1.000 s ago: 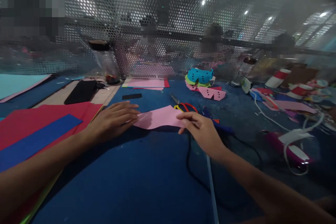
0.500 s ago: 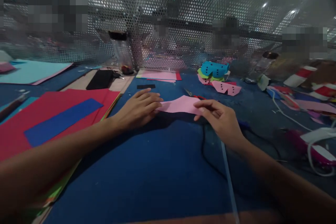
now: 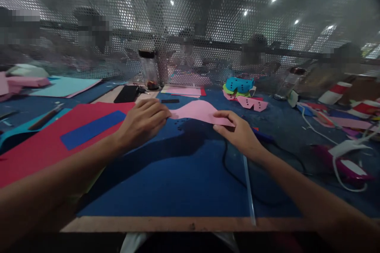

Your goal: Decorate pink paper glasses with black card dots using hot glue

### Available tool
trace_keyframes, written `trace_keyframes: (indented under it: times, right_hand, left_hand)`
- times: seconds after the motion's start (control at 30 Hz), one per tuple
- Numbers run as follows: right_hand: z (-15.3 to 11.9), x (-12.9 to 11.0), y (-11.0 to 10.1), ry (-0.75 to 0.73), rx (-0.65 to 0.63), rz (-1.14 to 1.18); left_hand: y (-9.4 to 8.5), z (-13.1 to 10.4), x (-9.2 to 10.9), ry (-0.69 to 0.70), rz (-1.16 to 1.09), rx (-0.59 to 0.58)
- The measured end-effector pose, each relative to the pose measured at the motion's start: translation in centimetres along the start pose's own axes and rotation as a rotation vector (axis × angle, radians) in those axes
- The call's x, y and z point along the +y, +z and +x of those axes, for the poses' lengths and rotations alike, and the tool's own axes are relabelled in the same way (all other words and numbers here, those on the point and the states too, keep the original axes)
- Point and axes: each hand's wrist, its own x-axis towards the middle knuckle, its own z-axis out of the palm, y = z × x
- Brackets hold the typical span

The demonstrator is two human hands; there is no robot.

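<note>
Pink paper strip (image 3: 196, 110), held arched above the worktop (image 3: 178, 182)

Right hand (image 3: 239, 132) pinches one end between thumb and fingers, reaching in from the side; left hand (image 3: 145, 120), knuckles up and fingers curled, grips the other. The strip looks thin, so probably light, bendy and easily creased; a gentle hold at its ends should suit. Beyond lie a black strip (image 3: 170, 101) and a dotted pink cut-out (image 3: 252, 103).

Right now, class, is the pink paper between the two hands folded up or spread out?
Spread out: the pink paper stretches from the left hand to the right hand, its broad face showing and no fold visible.
</note>
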Motion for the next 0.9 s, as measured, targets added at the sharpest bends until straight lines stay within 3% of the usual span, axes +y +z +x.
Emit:
trace_keyframes:
  times: [0.2,0.33,0.47,0.6,0.9]
  right_hand:
    - [-0.8,0.3,0.4,-0.281,-0.051,-0.342]
    - [-1.3,-0.4,0.0,-0.382,-0.078,-0.541]
    - [-1.8,-0.7,0.3,-0.477,-0.309,-0.601]
    - [-1.9,-0.6,0.7,-0.491,-0.469,-0.564]
    - [-1.8,-0.4,0.9,-0.434,-0.463,-0.459]
  left_hand:
    - [-1.7,-2.6,2.6,0.018,0.008,-0.114]
    - [-2.1,-4.1,3.4,0.006,-0.025,-0.172]
    - [-1.6,-5.2,3.8,0.000,-0.101,-0.238]
    - [-0.9,-5.8,3.9,-0.004,-0.175,-0.278]
    - [-1.0,-5.8,3.4,-0.133,-0.347,-0.304]
